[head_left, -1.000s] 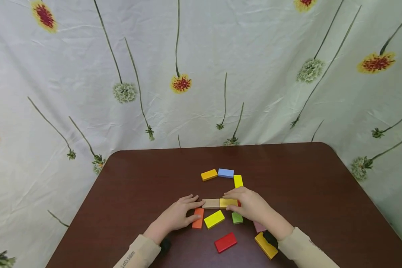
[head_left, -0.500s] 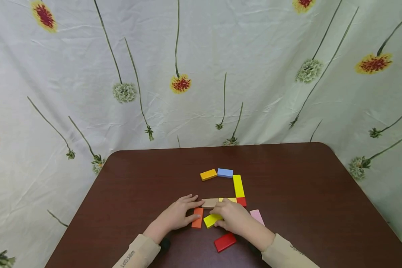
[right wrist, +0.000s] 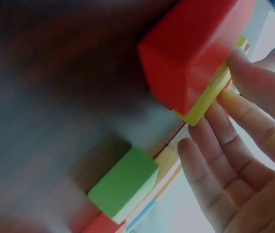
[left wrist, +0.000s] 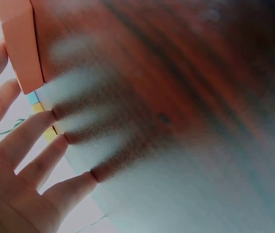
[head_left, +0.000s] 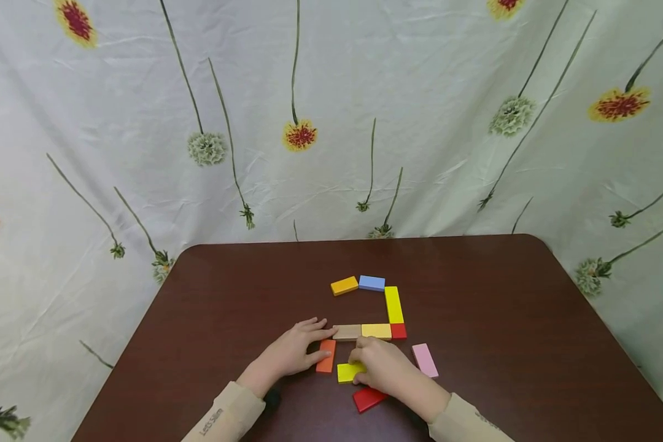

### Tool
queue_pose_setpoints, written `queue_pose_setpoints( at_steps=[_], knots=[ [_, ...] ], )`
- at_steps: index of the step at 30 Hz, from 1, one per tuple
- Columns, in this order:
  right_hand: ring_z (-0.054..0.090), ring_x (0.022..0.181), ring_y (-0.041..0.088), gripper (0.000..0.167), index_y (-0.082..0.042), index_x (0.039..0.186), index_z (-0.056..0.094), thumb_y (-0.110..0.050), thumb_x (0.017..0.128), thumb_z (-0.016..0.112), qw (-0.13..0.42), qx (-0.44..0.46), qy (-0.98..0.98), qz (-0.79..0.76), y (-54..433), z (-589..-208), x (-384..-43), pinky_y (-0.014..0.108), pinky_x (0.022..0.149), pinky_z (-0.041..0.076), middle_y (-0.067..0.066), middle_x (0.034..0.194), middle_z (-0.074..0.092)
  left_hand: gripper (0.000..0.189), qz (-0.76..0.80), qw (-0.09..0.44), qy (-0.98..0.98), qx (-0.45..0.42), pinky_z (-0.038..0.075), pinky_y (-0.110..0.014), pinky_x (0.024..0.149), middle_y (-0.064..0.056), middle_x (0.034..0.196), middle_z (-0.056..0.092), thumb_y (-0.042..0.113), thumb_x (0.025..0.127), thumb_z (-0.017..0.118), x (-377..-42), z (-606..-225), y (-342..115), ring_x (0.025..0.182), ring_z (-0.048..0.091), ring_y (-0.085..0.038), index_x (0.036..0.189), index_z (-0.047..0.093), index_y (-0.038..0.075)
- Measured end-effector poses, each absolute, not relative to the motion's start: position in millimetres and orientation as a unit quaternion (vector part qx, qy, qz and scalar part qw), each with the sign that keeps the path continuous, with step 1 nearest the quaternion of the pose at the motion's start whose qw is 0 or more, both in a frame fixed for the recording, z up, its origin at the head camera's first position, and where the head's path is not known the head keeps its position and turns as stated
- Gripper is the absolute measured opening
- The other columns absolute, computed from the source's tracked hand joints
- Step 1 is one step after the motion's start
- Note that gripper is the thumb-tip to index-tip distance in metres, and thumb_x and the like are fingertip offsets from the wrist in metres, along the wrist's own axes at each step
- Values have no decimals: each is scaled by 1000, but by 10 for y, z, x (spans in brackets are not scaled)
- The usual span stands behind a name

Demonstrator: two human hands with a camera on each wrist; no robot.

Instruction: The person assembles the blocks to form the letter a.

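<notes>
My right hand [head_left: 389,365] pinches a bright yellow block [head_left: 350,372] by its right end, thumb in front and fingers behind. The right wrist view shows that yellow block [right wrist: 210,99] partly behind a red block [right wrist: 190,53]. Spread, fairly straight fingers of my left hand [head_left: 290,351] lie over the left of the layout. Its thumb rests on an orange block [head_left: 325,357], and its index fingertip is at the end of a bare-wood block [head_left: 347,332]. A green block [right wrist: 125,184] is hidden by my right hand in the head view.
Beside the wood block run a pale yellow block [head_left: 376,331] and a small red one [head_left: 398,331]. Another yellow block [head_left: 394,305], a blue one [head_left: 372,283] and an amber one [head_left: 345,286] curve behind. A pink block [head_left: 425,360] lies right on the brown table [head_left: 475,294].
My right hand has moved left and nearer from the pale yellow block to the bright yellow one, which has turned from slanted to nearly crosswise. The left hand has stayed in place.
</notes>
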State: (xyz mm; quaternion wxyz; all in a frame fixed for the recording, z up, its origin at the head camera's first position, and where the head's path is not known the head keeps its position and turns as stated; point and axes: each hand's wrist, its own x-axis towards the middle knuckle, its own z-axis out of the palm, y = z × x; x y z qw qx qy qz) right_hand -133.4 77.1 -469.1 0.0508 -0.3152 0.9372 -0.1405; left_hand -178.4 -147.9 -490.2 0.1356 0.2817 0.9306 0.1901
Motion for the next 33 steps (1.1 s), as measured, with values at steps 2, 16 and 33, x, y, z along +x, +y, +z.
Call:
queue_pose_setpoints(
  at_steps=[2, 16, 33],
  knots=[
    [49, 71, 6, 23, -15, 93, 77, -28, 75, 86, 53, -315, 936, -146, 760, -4685, -1302, 20, 66, 49, -6, 79, 55, 51, 192, 137, 930, 282, 38, -59, 110, -17, 149, 49, 31, 94, 67, -1787, -4894, -1476, 141, 40, -41, 142, 56, 18],
    [47, 68, 3, 25, -13, 89, 73, -29, 75, 86, 50, -314, 932, -174, 607, -4709, -1141, 17, 64, 46, -7, 78, 55, 50, 194, 129, 928, 290, 39, -59, 109, -18, 149, 48, 28, 94, 67, -1802, -4882, -1474, 140, 40, -42, 141, 56, 16],
    [49, 67, 3, 30, -11, 90, 72, -32, 75, 87, 36, -279, 940, -194, 509, -4765, -1063, 17, 62, 46, -4, 80, 58, 50, 199, 126, 927, 293, 39, -59, 109, -18, 148, 49, 30, 94, 67, -1800, -4911, -1486, 140, 40, -42, 141, 56, 17]
  ],
)
